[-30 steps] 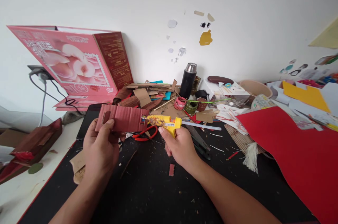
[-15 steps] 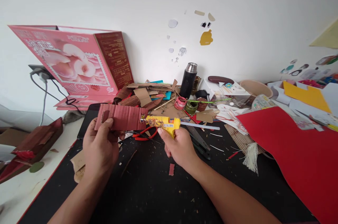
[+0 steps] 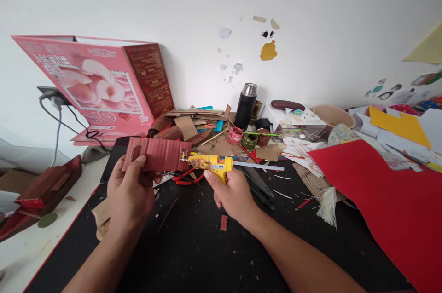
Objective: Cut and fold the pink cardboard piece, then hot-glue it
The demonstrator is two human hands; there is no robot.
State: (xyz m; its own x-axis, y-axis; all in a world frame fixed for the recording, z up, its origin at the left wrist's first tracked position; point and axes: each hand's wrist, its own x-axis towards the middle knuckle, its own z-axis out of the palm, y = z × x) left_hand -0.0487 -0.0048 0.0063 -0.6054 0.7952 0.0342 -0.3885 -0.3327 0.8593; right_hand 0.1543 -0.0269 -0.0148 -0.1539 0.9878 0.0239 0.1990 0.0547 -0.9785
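Note:
Between its thumb and fingers, my left hand (image 3: 133, 185) grips a reddish-brown painted piece of corrugated cardboard (image 3: 165, 155), held up above the black table. A smaller brown strip lies on the cardboard near my thumb. My right hand (image 3: 233, 192) is wrapped round the handle of a yellow hot glue gun (image 3: 207, 163), stained along its barrel. The metal nozzle points left and meets the cardboard's right end; whether it touches or sits just in front, I cannot tell. A long whitish glue stick (image 3: 258, 165) juts from the gun's back. Below lies a small red cardboard scrap (image 3: 224, 222).
Red-handled pliers (image 3: 186, 178) lie behind my hands. Cardboard offcuts, paint jars (image 3: 235, 135) and a black thermos (image 3: 246, 106) crowd the back. A red sheet (image 3: 383, 192) covers the right side; a pink box (image 3: 103, 86) leans at the left.
The glue gun nozzle and right hand have shifted slightly left along the cardboard's right end. My left hand keeps its hold, and the view has moved a little.

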